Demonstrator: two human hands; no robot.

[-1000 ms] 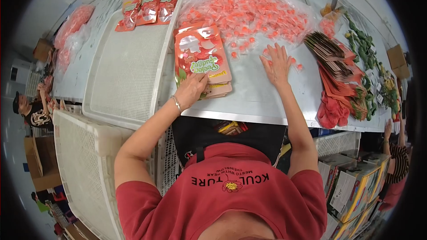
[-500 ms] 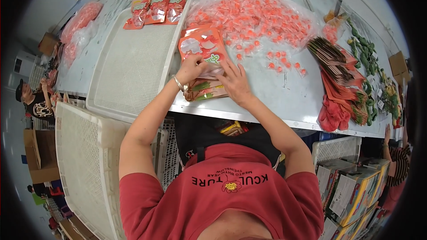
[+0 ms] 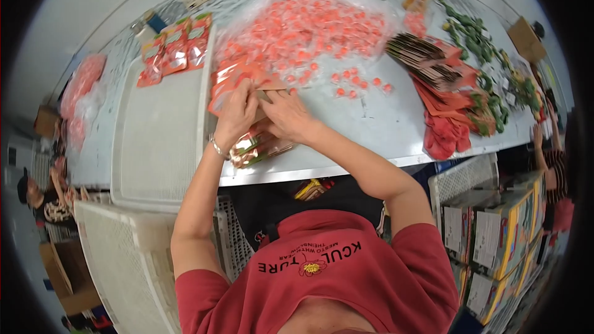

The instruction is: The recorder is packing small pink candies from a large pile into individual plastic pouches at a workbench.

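Both hands are at a red-orange printed pouch (image 3: 224,76) beside the big tray's right rim. My left hand (image 3: 237,114), with a bracelet at the wrist, pinches the edge of the pouch between thumb and fingers. From the right, my right hand (image 3: 286,116) has its fingers bent over the same edge, where a tan strip shows. More flat pouches (image 3: 250,150) with shiny bottoms and green print lie beneath the hands at the table's front. Just beyond them spreads a large heap of small clear-wrapped red balls (image 3: 309,25), and several loose ones (image 3: 352,80) lie closer.
Left of my hands is a white mesh tray (image 3: 162,139), with filled pouches (image 3: 175,49) at its far end. On the right lie fanned empty-looking pouches (image 3: 433,77), a red cloth (image 3: 445,134) and green strands (image 3: 473,34). Stacked crates (image 3: 124,260) and boxes (image 3: 495,235) flank me.
The view has shifted, so the table's things sit further left. My hands have moved closer together at the pouch's edge, and its printed face is now more tilted and covered.
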